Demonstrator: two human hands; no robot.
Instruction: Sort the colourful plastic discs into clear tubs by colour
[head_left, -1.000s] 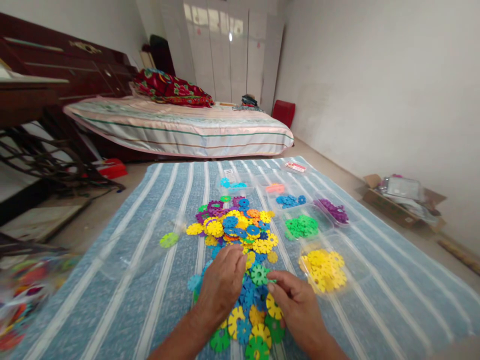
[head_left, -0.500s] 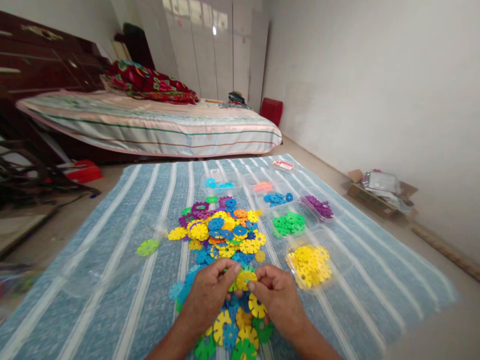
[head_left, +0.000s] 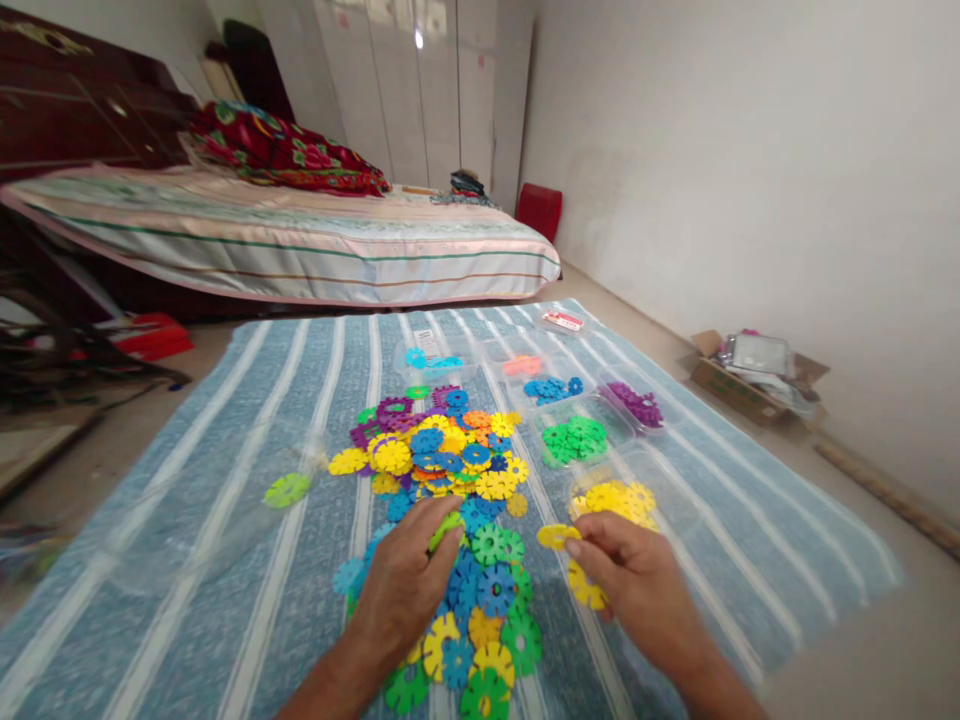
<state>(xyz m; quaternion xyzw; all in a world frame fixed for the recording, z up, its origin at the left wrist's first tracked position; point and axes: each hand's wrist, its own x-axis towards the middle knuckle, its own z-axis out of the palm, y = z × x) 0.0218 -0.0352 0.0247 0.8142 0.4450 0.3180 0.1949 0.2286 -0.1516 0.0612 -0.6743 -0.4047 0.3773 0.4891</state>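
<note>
A heap of flat plastic snowflake discs point(head_left: 450, 470) in yellow, blue, green, purple and orange lies on a blue striped mat point(head_left: 225, 520). My left hand point(head_left: 405, 585) rests on the near part of the heap, fingers pinched on a lime-green disc point(head_left: 446, 525). My right hand point(head_left: 637, 580) is to the right, pinching a yellow disc point(head_left: 556, 536) just in front of the clear tray of yellow discs point(head_left: 622, 500). Further clear trays hold green discs point(head_left: 574, 440), purple discs point(head_left: 637, 405), blue discs point(head_left: 551, 387) and orange discs point(head_left: 523, 365).
A lone lime disc point(head_left: 286, 489) lies in a clear tray on the left of the mat. Behind the mat stands a low bed point(head_left: 300, 250) with a red quilt. A cardboard box point(head_left: 750, 375) sits by the right wall. Dark furniture is at the left.
My hands have come apart. The right hand carried a yellow disc rightwards towards the yellow tray, and the left hand stayed on the heap holding a lime disc. The view turned slightly.
</note>
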